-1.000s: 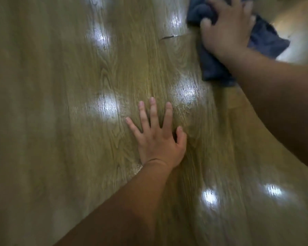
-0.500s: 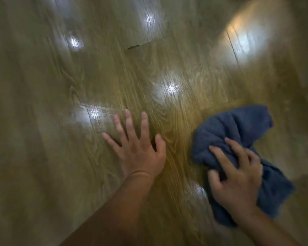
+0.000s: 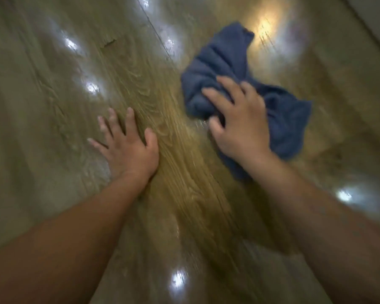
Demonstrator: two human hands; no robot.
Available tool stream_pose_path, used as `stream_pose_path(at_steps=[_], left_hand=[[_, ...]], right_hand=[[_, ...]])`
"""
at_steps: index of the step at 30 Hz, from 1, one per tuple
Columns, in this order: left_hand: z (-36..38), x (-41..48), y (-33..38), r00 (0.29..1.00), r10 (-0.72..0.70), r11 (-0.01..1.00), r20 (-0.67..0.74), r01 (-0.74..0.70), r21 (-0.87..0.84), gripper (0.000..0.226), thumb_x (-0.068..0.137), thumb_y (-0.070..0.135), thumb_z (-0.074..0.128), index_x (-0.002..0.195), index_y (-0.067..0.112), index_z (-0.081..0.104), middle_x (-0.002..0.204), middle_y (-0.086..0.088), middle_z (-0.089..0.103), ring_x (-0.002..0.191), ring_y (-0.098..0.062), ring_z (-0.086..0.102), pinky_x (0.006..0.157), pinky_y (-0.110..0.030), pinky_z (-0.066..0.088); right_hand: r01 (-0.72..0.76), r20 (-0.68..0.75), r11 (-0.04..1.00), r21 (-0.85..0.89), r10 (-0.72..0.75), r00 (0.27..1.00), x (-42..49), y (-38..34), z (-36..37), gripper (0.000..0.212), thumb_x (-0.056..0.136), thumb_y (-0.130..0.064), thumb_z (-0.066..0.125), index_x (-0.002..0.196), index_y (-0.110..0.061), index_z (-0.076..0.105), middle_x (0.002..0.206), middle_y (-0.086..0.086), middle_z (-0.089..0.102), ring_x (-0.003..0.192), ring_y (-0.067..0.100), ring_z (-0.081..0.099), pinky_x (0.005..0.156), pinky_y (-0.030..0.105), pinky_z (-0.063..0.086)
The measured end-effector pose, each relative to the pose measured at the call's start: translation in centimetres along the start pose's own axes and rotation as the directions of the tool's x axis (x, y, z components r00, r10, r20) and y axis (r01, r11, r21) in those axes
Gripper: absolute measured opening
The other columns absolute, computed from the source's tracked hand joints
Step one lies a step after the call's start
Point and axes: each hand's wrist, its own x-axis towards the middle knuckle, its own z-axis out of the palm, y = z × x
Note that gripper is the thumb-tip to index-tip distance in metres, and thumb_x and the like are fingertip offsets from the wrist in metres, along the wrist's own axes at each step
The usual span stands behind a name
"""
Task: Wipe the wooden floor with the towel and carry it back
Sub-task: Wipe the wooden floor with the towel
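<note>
A crumpled dark blue towel (image 3: 228, 69) lies on the glossy wooden floor (image 3: 184, 205), right of centre. My right hand (image 3: 239, 123) lies on top of the towel with its fingers curled into the cloth, gripping it against the floor. My left hand (image 3: 127, 143) rests flat on the bare boards to the left of the towel, fingers spread and straight, about a hand's width away from my right hand. Part of the towel is hidden under my right hand and wrist.
Bright ceiling-light reflections dot the floor. A small dark chip (image 3: 109, 43) marks a board at the upper left. A plank seam (image 3: 156, 31) runs diagonally at the top. A pale edge, perhaps a wall base (image 3: 373, 25), crosses the top right corner.
My right hand has dragged the towel from far ahead back toward me, then slightly forward and left. My left hand has stayed flat on the floor. The view has shifted.
</note>
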Motion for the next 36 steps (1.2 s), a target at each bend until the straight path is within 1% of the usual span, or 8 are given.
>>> stream_pose_path(at_steps=[3,6,10,11,13,25,30,36], left_hand=[[-1.0,1.0,1.2,0.891,0.453,0.876,0.023,-0.45,0.173,0.063,0.085,0.04,0.037,0.145,0.023,0.041,0.156,-0.01,0.036,0.148,-0.038,0.022,0.114,-0.073,0.008],[-1.9,4.5,7.4,0.846,0.532,0.844,0.036,-0.533,0.052,0.061,0.089,0.047,0.036,0.148,0.03,0.038,0.16,-0.002,0.031,0.151,-0.028,0.017,0.117,-0.068,0.003],[0.7,5.4,12.9,0.857,0.509,0.857,0.078,-0.513,0.048,0.064,0.095,0.057,0.03,0.155,0.04,0.018,0.168,0.002,0.007,0.154,-0.026,-0.002,0.116,-0.068,-0.007],[1.0,5.4,12.9,0.86,0.504,0.858,0.08,-0.509,0.063,0.065,0.093,0.058,0.028,0.155,0.04,0.017,0.168,0.002,0.005,0.154,-0.026,-0.003,0.116,-0.068,-0.008],[0.9,5.3,12.4,0.865,0.495,0.864,0.083,-0.5,0.061,0.067,0.092,0.059,0.028,0.155,0.04,0.017,0.168,0.002,0.006,0.154,-0.027,-0.003,0.116,-0.069,-0.006],[0.8,5.7,12.4,0.84,0.538,0.839,0.075,-0.542,0.051,0.069,0.086,0.055,0.042,0.152,0.034,0.035,0.164,-0.005,0.024,0.152,-0.035,0.014,0.113,-0.073,0.006],[0.4,6.0,12.5,0.838,0.536,0.839,0.102,-0.542,0.042,0.07,0.085,0.056,0.045,0.151,0.034,0.038,0.163,-0.005,0.026,0.152,-0.036,0.017,0.112,-0.074,0.008],[0.4,6.1,12.3,0.837,0.541,0.838,0.089,-0.545,0.031,0.071,0.084,0.056,0.044,0.152,0.034,0.036,0.163,-0.007,0.026,0.151,-0.038,0.018,0.111,-0.076,0.01]], right_hand=[[-0.146,0.013,0.989,0.0,0.146,0.989,-16.8,1.8,-5.1,0.054,0.078,-0.027,0.056,0.131,-0.03,0.06,0.146,0.004,0.053,0.118,0.045,0.054,0.094,0.054,0.045],[-0.17,0.041,0.973,-0.156,0.178,0.983,-24.2,4.4,-7.3,0.049,0.073,-0.032,0.051,0.121,-0.029,0.061,0.137,0.003,0.057,0.104,0.043,0.06,0.089,0.05,0.045],[-0.619,0.33,0.736,-0.275,0.677,0.658,-19.6,5.9,-7.1,0.04,0.066,-0.036,0.048,0.086,-0.016,0.077,0.108,0.005,0.071,0.084,0.038,0.064,0.074,0.054,0.054],[-0.564,0.358,0.776,-0.283,0.631,0.688,-17.2,6.0,-7.1,0.04,0.069,-0.034,0.049,0.098,-0.022,0.074,0.114,0.008,0.069,0.089,0.041,0.064,0.078,0.054,0.053],[-0.219,0.02,0.96,-0.177,0.226,0.974,-13.3,6.4,-5.2,0.047,0.072,-0.032,0.053,0.117,-0.03,0.065,0.131,0.01,0.063,0.103,0.045,0.058,0.087,0.057,0.047],[-0.229,0.016,0.969,-0.09,0.231,0.973,29.8,5.4,3.0,0.054,0.086,-0.045,0.044,0.14,-0.039,0.048,0.155,-0.006,0.036,0.134,0.033,0.037,0.107,0.046,0.029],[-0.092,-0.003,0.995,-0.031,0.092,0.996,20.9,6.3,0.8,0.055,0.083,-0.039,0.046,0.138,-0.034,0.055,0.151,-0.001,0.045,0.129,0.036,0.044,0.102,0.046,0.036],[-0.206,0.027,0.975,-0.08,0.208,0.978,-2.9,5.3,-3.7,0.05,0.074,-0.029,0.054,0.124,-0.03,0.06,0.136,0.007,0.06,0.11,0.046,0.057,0.091,0.054,0.043]])
